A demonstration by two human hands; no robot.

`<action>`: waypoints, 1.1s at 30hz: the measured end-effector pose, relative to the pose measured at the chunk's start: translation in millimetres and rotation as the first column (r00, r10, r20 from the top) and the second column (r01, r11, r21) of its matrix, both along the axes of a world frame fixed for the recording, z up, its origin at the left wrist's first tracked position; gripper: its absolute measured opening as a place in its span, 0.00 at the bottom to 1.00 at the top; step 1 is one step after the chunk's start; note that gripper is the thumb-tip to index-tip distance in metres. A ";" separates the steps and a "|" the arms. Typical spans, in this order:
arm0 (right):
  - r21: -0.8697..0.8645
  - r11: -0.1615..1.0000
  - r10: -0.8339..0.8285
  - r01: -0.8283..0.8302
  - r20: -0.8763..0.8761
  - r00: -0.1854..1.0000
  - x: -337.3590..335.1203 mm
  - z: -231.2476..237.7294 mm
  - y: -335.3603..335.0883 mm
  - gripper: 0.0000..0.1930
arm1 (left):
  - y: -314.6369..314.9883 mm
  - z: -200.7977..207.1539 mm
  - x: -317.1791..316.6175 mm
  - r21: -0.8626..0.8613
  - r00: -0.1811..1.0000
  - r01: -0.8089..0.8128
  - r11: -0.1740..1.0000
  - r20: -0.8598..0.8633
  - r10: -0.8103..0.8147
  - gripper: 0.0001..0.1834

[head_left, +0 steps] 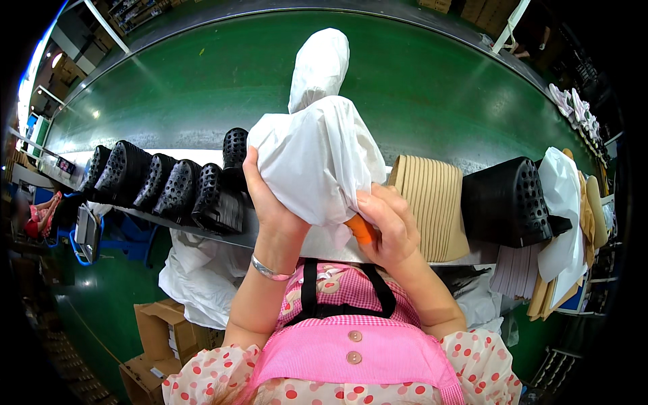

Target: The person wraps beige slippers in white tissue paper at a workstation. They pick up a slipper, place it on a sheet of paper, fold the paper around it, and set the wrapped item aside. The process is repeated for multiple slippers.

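A bundle of crumpled white tissue paper (310, 158) is held up in front of me between both hands. My left hand (271, 210) is wrapped round its left side, the thumb up along the paper. On the lower right, my right hand (391, 226) has its fingers closed on the paper's edge. A bit of something orange (361, 231) shows below the paper, against the right fingers; the rest is hidden, so I cannot tell its kind. Just beyond, a second white paper-wrapped bundle (322, 64), long and rounded at the far end, lies on the green surface (202, 81).
Several black perforated forms (179, 189) line the ledge at left. To the right stand a stack of ribbed beige pieces (428, 209), a larger black perforated block (503, 202) and white paper sheets (561, 196). An opened cardboard box (155, 331) sits low at left.
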State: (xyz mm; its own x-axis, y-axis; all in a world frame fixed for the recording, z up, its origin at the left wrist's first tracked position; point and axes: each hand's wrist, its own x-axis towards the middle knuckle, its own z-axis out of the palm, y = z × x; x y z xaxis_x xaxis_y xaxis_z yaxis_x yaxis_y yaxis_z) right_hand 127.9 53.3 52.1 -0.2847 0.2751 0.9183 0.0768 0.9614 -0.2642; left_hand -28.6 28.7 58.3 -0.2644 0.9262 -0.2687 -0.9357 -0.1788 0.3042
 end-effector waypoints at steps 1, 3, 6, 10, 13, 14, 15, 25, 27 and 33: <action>0.004 1.000 -0.014 0.014 -0.007 1.000 -1.8 1.4 -0.4 0.27 | -1.2 0.6 1.9 0.014 0.999 0.006 1.000 0.036 -0.007 0.35; 0.005 0.999 -0.046 0.046 -0.042 0.998 -9.5 0.2 0.1 0.25 | -2.1 0.2 2.8 0.033 0.998 0.009 0.999 0.054 -0.011 0.35; 0.011 0.993 -0.117 0.118 -0.029 0.993 -10.5 6.5 0.3 0.23 | -2.1 0.7 6.0 0.074 0.999 -0.016 0.997 0.035 0.014 0.36; -0.001 0.946 -0.324 0.325 -0.049 0.945 -5.5 10.0 -7.7 0.21 | -5.4 10.8 12.1 0.026 0.999 -0.044 0.999 0.024 0.044 0.36; 0.006 0.932 -0.363 0.363 0.070 0.929 4.9 19.6 -13.9 0.19 | -5.4 11.0 13.5 -0.001 0.993 -0.110 0.994 -0.040 0.110 0.36; 0.016 0.920 -0.391 0.391 0.113 0.914 7.6 24.0 -15.6 0.19 | -6.0 12.8 13.8 0.005 0.991 -0.126 0.992 -0.033 0.126 0.35; 0.026 0.908 -0.417 0.418 0.155 0.896 9.9 28.5 -17.2 0.18 | -7.3 16.0 13.7 0.011 0.989 -0.143 0.990 -0.025 0.143 0.33; -0.803 0.581 0.109 -0.132 -0.084 0.991 6.8 16.6 -20.9 0.15 | -9.3 17.4 2.1 0.072 0.868 -0.387 0.919 -0.306 0.390 0.37; -0.868 0.150 0.211 -0.474 -0.440 0.873 10.7 15.4 -22.5 0.14 | -9.6 20.4 3.2 0.095 0.850 -0.405 0.910 -0.329 0.412 0.39; -0.193 -0.578 -0.084 -0.793 -0.952 0.293 15.8 7.7 -26.6 0.24 | 1.5 -1.5 -13.2 0.269 0.897 -0.273 0.924 -0.275 0.345 0.48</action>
